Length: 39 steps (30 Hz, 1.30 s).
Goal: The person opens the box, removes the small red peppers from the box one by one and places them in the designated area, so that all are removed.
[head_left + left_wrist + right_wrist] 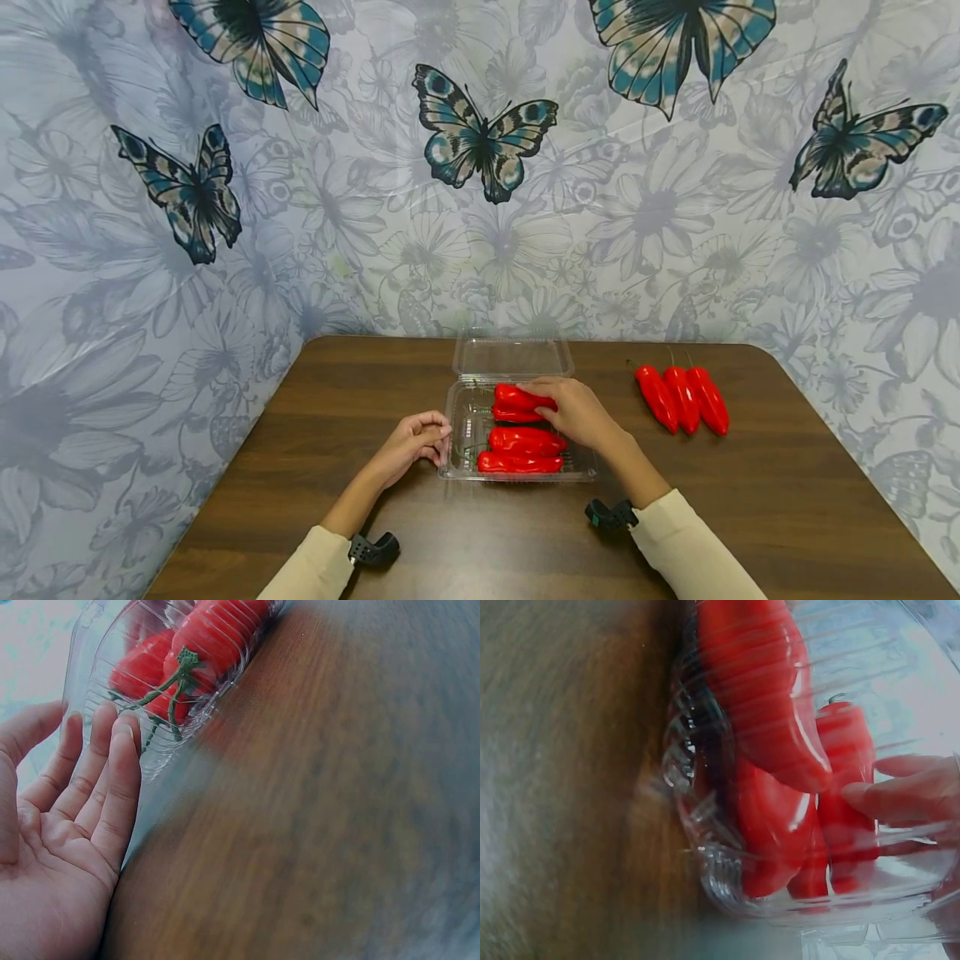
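Currently, the left hand (415,442) lightly pinches the rim of an open clear plastic clamshell (467,423); the right hand (576,412) curls over the rear red chili pepper (513,394) inside, likely light, firm, slippery, best gripped mid-body.

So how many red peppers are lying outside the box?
3, side by side on the brown wooden table: a long, glossy red pepper nearest the clear plastic box, another in the middle, a third farthest right. None looks hidden.
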Motion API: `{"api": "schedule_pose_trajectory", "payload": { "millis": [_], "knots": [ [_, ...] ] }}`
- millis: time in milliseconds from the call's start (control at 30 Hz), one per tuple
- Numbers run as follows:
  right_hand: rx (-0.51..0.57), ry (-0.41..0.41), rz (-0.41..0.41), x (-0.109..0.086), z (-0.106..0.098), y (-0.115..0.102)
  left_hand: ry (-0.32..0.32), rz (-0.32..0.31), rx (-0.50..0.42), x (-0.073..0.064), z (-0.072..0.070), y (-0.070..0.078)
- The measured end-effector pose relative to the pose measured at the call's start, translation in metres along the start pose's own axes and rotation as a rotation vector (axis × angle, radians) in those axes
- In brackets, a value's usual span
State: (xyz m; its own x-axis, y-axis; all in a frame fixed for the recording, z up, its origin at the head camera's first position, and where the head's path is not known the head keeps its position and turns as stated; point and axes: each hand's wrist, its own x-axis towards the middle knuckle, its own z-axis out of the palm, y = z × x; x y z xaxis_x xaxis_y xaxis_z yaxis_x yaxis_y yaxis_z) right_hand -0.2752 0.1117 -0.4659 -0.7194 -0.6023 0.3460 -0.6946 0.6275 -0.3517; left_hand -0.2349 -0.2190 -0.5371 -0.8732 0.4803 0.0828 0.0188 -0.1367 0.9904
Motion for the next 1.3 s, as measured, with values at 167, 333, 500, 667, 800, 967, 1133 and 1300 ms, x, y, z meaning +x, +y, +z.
{"api": "schedule_pose_trajectory", "payload": {
  "millis": [167, 333, 500, 667, 800, 967, 1133, 1300],
  "knots": [
    [-0.014, 0.006, -0.002, 0.0, 0.0, 0.001, 0.001, 0.007, -0.001, 0.0, 0.0, 0.001],
    [-0.02, 0.014, -0.004, 0.0, -0.001, 0.001, 0.009, -0.004, -0.001, 0.0, 0.0, 0.002],
    [-0.02, 0.046, -0.02, -0.002, -0.006, -0.003, 0.015, -0.005, -0.001, 0.001, 0.0, 0.001],
    [-0.008, 0.072, -0.017, -0.005, -0.014, -0.004, -0.001, 0.002, -0.002, 0.001, 0.003, -0.002],
    [0.009, 0.108, -0.032, -0.005, -0.018, -0.005, 0.008, 0.0, -0.009, 0.001, 0.003, -0.002],
    [0.024, 0.14, -0.037, -0.004, -0.022, -0.005, 0.016, -0.007, -0.009, 0.002, 0.001, -0.001],
    [0.027, 0.143, -0.016, -0.004, -0.024, -0.006, 0.011, -0.008, -0.001, 0.002, 0.0, -0.001],
    [0.034, 0.158, -0.011, -0.006, -0.027, -0.006, 0.005, 0.0, 0.008, 0.001, -0.001, -0.002]
  ]
}}
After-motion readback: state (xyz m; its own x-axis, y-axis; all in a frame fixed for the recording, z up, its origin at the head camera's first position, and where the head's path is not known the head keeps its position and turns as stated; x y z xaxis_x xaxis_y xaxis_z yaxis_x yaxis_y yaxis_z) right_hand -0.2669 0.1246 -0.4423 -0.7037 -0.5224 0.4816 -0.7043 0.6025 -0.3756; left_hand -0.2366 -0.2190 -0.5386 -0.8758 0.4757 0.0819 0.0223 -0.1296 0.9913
